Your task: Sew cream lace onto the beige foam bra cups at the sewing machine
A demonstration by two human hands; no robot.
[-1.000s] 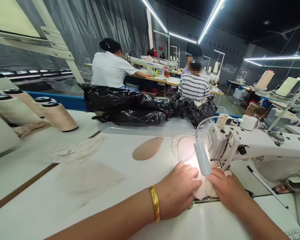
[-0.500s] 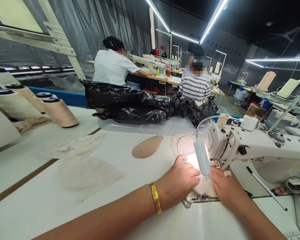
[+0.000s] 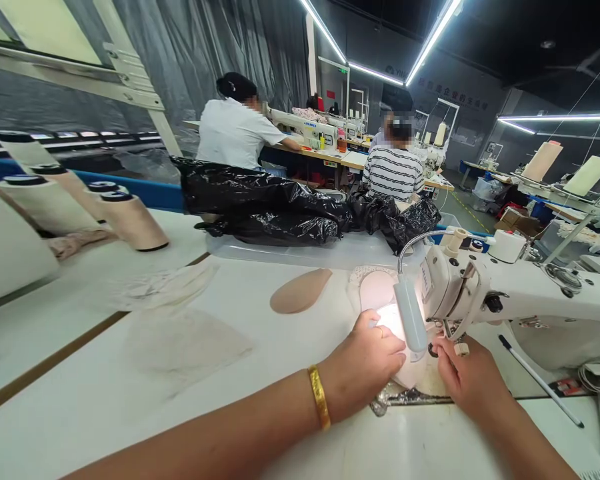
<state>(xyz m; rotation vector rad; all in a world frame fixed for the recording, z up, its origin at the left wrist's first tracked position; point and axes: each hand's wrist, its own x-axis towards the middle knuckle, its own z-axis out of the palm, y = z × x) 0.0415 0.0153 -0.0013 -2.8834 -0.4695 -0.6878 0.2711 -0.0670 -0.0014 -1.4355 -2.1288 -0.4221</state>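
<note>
My left hand (image 3: 367,363), with a gold bracelet and ring, has its fingers bent over a pale pink cup-shaped fabric piece (image 3: 407,379) and grips its left side on the sewing machine bed. Close by on the right, my right hand (image 3: 467,373) is closed beside the needle area; a small dark curved object (image 3: 433,350) shows at its fingertips, too small to name. The sewing machine (image 3: 480,283) stands above that hand. A grey lamp (image 3: 410,317) on a bent neck lights the fabric and hides part of it. Behind lies lace-edged pink fabric (image 3: 377,287).
A beige teardrop pad (image 3: 300,291) and sheer fabric (image 3: 190,347) lie to the left. Thread cones (image 3: 135,223) stand further left. Black plastic bags (image 3: 265,207) fill a clear bin behind the table. A pen (image 3: 540,380) lies at right. Two co-workers sit ahead.
My right hand has drawn back from flat on the fabric and closed, with a small dark object now at its fingertips. My left hand stays on the pink piece. The view has shifted slightly.
</note>
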